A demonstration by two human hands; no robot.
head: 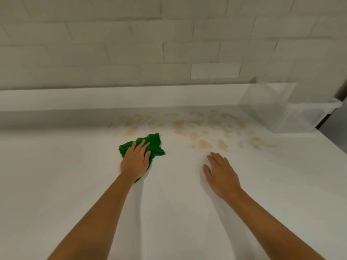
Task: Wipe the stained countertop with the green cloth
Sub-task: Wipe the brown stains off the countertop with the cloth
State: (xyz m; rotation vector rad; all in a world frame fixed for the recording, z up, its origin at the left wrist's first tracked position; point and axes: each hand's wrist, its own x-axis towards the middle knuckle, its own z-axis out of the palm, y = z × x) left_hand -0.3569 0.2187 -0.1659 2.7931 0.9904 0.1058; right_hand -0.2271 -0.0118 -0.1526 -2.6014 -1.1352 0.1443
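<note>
Cloth [156,145]: green, crumpled, on the white table [56,175], left of centre. Its long axis runs from the near side away toward the wall [131,44], slanting slightly right; the far end touches the near-left fringe of the stains [203,144].

Left hand [136,160]: flat on the cloth, fingers straight and slightly spread, pressing it down, not clutching.

Right hand [221,173]: palm down on bare table, fingers extended, holding nothing, just short of the nearest stains.

Stains: tan blotches in a broad band across the far middle of the table, below a low ledge at the wall.

Bin [304,117]: clear plastic, far right corner, beside the stains' right end.

Open table lies left of the cloth and along the whole near side.
</note>
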